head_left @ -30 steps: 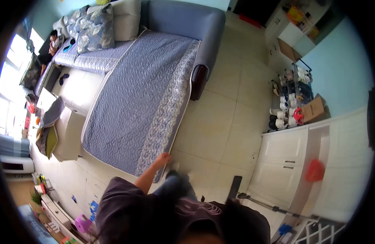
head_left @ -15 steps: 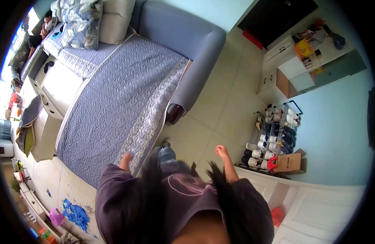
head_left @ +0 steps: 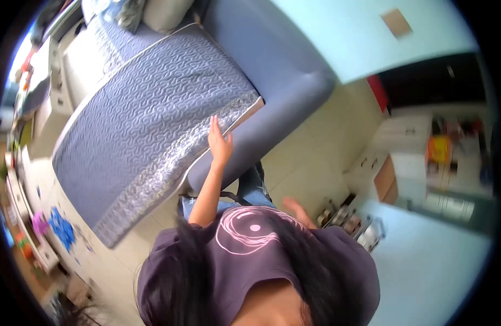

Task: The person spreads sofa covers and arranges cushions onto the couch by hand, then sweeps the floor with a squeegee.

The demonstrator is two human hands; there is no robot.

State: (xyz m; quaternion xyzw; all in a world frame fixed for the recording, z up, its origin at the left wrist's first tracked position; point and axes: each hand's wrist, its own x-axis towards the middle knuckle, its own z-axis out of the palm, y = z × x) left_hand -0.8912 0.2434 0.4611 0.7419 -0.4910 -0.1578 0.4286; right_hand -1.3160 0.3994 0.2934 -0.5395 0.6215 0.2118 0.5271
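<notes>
My left hand (head_left: 220, 144) reaches forward over the near edge of the blue-grey quilted sofa cover (head_left: 152, 103), fingers stretched out and holding nothing. Whether it touches the patterned border is hard to tell. The cover lies spread across the sofa seat, its border along the near side and one corner hanging past the seat. Just right of that hand is the smooth grey-blue sofa armrest (head_left: 277, 122). My right hand (head_left: 296, 209) hangs low beside my body, above the tiled floor; it is blurred and its fingers are not clear.
Patterned cushions (head_left: 120, 13) sit at the back of the sofa. A shoe rack (head_left: 351, 223) stands low on the right, near a cabinet (head_left: 364, 157). On the left are a drawer table (head_left: 52, 108) and a blue patch of scraps (head_left: 63, 228) on the floor.
I have moved closer to the armrest and the view has turned. My left hand has come forward over the cover's edge, while my right hand has dropped lower beside me.
</notes>
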